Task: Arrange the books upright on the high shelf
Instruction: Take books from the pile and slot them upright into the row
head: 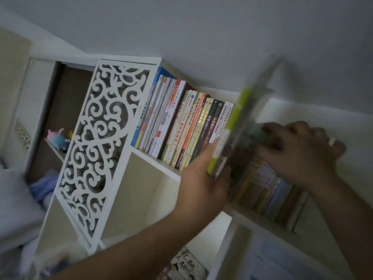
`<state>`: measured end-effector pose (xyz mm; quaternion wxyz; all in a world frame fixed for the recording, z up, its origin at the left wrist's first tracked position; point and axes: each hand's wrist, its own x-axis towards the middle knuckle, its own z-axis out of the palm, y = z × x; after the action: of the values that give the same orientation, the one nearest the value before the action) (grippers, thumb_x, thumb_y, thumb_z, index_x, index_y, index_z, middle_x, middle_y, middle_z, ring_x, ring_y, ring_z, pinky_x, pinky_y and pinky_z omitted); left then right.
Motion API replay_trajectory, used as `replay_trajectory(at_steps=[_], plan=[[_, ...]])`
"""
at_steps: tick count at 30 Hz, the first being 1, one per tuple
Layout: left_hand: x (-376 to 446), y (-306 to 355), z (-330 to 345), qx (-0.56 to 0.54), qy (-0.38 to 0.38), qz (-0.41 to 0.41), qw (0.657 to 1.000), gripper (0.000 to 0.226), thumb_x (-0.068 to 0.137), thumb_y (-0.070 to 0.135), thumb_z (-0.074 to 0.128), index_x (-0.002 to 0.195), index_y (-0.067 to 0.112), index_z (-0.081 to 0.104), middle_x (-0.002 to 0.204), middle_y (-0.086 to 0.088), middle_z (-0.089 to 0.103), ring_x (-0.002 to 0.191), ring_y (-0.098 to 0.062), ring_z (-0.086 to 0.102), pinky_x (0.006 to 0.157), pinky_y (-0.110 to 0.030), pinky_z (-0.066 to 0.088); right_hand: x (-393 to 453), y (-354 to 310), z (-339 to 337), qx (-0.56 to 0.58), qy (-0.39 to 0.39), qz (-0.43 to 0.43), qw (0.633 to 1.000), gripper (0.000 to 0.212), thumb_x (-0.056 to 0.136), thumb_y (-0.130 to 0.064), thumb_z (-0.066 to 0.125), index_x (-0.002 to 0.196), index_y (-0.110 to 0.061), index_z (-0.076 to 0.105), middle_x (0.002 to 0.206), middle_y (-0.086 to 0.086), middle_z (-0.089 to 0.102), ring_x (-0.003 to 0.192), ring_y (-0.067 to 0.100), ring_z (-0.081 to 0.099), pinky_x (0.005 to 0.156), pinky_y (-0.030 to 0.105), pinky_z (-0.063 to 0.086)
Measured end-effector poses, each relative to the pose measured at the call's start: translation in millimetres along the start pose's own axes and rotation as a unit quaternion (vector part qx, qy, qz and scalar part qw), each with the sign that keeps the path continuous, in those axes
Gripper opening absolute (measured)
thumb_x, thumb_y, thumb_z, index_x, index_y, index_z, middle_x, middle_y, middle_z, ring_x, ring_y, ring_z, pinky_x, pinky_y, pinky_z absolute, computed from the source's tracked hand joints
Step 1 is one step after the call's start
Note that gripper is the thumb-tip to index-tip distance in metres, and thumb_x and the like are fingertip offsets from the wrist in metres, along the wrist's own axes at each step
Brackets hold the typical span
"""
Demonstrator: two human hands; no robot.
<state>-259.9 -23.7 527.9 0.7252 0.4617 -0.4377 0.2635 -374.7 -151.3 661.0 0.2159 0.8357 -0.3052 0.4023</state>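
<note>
Nearest the lens: left hand (203,178), forearm reaching up from the lower edge, fingers curled round the lower end of a green-spined book (232,130), thumb pressed against its spine. Far to the left of that hand, past the carved white side panel (101,138), a small plush toy (57,136) on a lower ledge and a blue cloth (43,188) below it. Just left of the hand and touching its knuckles, the row of upright books (177,122) standing on the high shelf (153,156), spines outward, packed from the side panel as far as the held book. Green-spined book blurred, tilted, its top leaning away to the right above both hands, its foot at the shelf edge between the upright row and a second group. Right of the left hand and under the right one, that second group, leaning books (268,186), slanted and blurred. Right hand (298,150) laid over their tops, fingers bent, ring visible; grip or mere press not discernible. Below, near the bottom edge, a printed cover (181,265).
</note>
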Motion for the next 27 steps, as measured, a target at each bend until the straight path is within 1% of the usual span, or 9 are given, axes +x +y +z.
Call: replay_trajectory(at_steps=[3,4,6,8,10,12,15,21,27], plan=[[31,-10,0,-0.027,-0.041,-0.155,0.987,0.049,0.098,0.016,0.066,0.139,0.04,0.053,0.129,0.025,0.063,0.122,-0.002,0.058,0.094,-0.031,0.056,2,0,2,-0.009,0.009,-0.006,1.0,0.072,0.079,-0.094,0.038,0.144,-0.061,0.037,0.141,-0.004,0.048,0.134,0.034,0.04,0.108,0.06,0.026],[43,-12,1,-0.008,-0.066,-0.178,0.982,0.053,0.096,0.016,0.067,0.141,0.04,0.051,0.133,0.018,0.063,0.125,-0.009,0.058,0.096,-0.036,0.056,2,0,3,-0.013,0.013,-0.008,1.0,0.073,0.08,-0.094,0.039,0.144,-0.06,0.036,0.142,-0.003,0.047,0.134,0.034,0.039,0.107,0.059,0.026],[60,-22,8,0.086,-0.11,-0.155,0.978,0.062,0.092,0.024,0.072,0.144,0.043,0.045,0.132,0.013,0.061,0.122,-0.016,0.06,0.095,-0.045,0.058,4,0,7,-0.008,0.009,-0.009,1.0,0.073,0.08,-0.092,0.042,0.145,-0.059,0.036,0.143,-0.003,0.047,0.134,0.034,0.038,0.106,0.058,0.027],[61,-26,19,0.202,-0.139,-0.101,0.964,0.071,0.091,0.041,0.072,0.148,0.045,0.031,0.128,0.011,0.055,0.116,-0.015,0.056,0.09,-0.044,0.056,5,-3,6,-0.014,0.012,-0.01,1.0,0.072,0.08,-0.087,0.046,0.146,-0.059,0.036,0.141,-0.003,0.048,0.133,0.033,0.039,0.104,0.057,0.028],[52,-32,29,0.274,-0.101,-0.038,0.956,0.069,0.093,0.059,0.063,0.151,0.041,0.027,0.131,0.003,0.055,0.117,-0.017,0.053,0.088,-0.04,0.051,5,-5,9,-0.022,0.023,-0.016,0.999,0.07,0.079,-0.083,0.049,0.144,-0.059,0.037,0.136,-0.003,0.049,0.13,0.033,0.04,0.102,0.056,0.029],[44,-35,34,0.25,-0.062,-0.017,0.966,0.06,0.1,0.067,0.042,0.151,0.037,0.032,0.131,0.001,0.055,0.115,-0.014,0.049,0.09,-0.037,0.046,5,-9,12,-0.029,0.034,-0.02,0.999,0.072,0.079,-0.083,0.049,0.145,-0.059,0.036,0.134,-0.003,0.048,0.129,0.033,0.04,0.101,0.055,0.029],[45,-51,38,0.204,-0.023,-0.037,0.978,0.05,0.107,0.057,0.025,0.151,0.036,0.037,0.122,0.003,0.049,0.109,-0.011,0.044,0.093,-0.043,0.049,7,-16,15,-0.041,0.046,-0.025,0.998,0.078,0.08,-0.088,0.044,0.15,-0.056,0.032,0.137,-0.002,0.047,0.129,0.032,0.039,0.101,0.055,0.029],[56,-66,35,0.188,-0.031,-0.053,0.98,0.045,0.105,0.054,0.047,0.147,0.036,0.046,0.111,0.007,0.046,0.102,-0.014,0.048,0.089,-0.041,0.051,14,-32,32,-0.05,0.074,-0.046,0.995,0.091,0.084,-0.086,0.042,0.16,-0.047,0.011,0.14,0.003,0.05,0.126,0.034,0.044,0.098,0.058,0.034],[63,-69,25,0.14,-0.047,-0.044,0.988,0.031,0.101,0.047,0.059,0.13,0.037,0.058,0.097,0.017,0.055,0.09,-0.008,0.056,0.082,-0.041,0.056,21,-52,42,-0.055,0.082,-0.034,0.995,0.078,0.094,-0.08,0.03,0.16,-0.039,0.018,0.143,0.003,0.052,0.127,0.034,0.046,0.099,0.06,0.035]])
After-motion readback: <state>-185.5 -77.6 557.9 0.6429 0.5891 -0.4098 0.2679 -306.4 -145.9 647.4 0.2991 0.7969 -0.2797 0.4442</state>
